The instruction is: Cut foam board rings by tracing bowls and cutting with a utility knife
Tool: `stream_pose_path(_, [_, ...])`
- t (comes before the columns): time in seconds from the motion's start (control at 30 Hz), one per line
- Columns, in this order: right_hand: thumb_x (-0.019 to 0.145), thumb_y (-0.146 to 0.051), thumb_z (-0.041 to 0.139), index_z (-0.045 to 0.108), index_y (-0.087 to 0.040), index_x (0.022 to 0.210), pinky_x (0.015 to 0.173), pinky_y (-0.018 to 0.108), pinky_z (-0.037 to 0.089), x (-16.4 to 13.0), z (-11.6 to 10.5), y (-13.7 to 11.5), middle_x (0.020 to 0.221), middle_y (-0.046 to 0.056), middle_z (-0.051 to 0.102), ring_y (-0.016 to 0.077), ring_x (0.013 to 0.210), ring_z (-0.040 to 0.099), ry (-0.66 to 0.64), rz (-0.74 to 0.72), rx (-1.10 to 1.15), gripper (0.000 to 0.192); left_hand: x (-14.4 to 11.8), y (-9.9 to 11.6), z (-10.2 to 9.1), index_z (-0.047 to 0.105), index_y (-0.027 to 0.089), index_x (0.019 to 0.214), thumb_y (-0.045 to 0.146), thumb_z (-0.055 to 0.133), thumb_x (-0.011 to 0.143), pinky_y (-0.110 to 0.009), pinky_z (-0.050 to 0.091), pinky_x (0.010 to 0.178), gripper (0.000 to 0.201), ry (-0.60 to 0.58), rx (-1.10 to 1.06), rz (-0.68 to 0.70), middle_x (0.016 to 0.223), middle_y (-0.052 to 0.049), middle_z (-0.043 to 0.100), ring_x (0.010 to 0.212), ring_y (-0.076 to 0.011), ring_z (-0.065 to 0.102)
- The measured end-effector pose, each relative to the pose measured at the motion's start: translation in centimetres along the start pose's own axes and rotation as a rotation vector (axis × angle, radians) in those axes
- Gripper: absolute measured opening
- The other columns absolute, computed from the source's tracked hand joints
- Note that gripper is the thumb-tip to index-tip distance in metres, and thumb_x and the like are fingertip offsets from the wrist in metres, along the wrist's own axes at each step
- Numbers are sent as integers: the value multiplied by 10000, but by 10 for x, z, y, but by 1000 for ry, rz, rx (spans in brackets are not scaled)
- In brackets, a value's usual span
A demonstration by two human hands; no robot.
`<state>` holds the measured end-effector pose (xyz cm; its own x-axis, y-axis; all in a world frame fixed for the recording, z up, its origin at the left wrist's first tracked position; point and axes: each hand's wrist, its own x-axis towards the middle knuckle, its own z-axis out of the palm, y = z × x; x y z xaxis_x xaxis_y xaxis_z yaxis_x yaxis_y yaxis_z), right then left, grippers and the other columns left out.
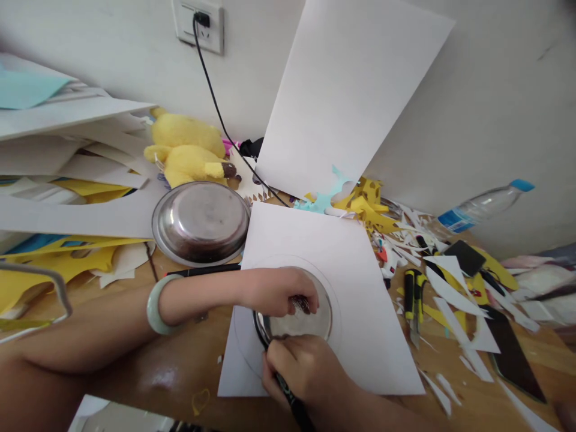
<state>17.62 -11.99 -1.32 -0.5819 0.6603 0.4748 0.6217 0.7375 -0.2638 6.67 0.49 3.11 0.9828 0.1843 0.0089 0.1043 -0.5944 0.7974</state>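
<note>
While the left hand (279, 291) presses the metal disc (288, 326) on white paper (373, 336) (I cannot tell its grip), the right hand (306, 367) clasps a black pen (294, 405) near the rim; an upturned bowl (202, 210) sits left, bare paper right.

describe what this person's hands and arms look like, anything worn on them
The left hand is ungloved, with a thick, smooth, pale green bangle around its wrist. The right hand is also ungloved, with no bangle in view. No sleeve shows on either forearm.
</note>
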Motion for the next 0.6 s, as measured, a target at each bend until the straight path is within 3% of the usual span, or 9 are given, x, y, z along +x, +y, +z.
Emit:
stream_pose_path(0.13, [719, -70, 427, 394, -197, 629, 412, 216, 261, 4, -3, 3, 479, -54, 474, 63, 393, 407, 62, 110, 146, 159, 0, -5, -4, 616, 153, 820, -62, 573, 681, -297, 453, 875, 259, -44, -48, 27, 998, -40, 647, 989, -178, 569])
stream_pose_path(0.23, [715, -64, 428, 389, -197, 640, 419, 201, 273, 6, -5, 4, 479, -66, 459, 49, 393, 401, 112, 105, 153, 158, 1, -8, -5, 611, 142, 804, -67, 589, 679, -294, 446, 884, 244, -57, -82, 32, 1006, -51, 645, 1008, -176, 563])
stream_pose_path(0.6, [720, -67, 438, 364, -211, 673, 432, 214, 288, 2, 2, 7, 508, -56, 476, 65, 425, 442, 31, 50, 92, 168, 0, -6, -6, 615, 147, 812, -67, 582, 688, -288, 450, 869, 249, -64, -123, -11, 1021, -34, 638, 1027, -171, 554])
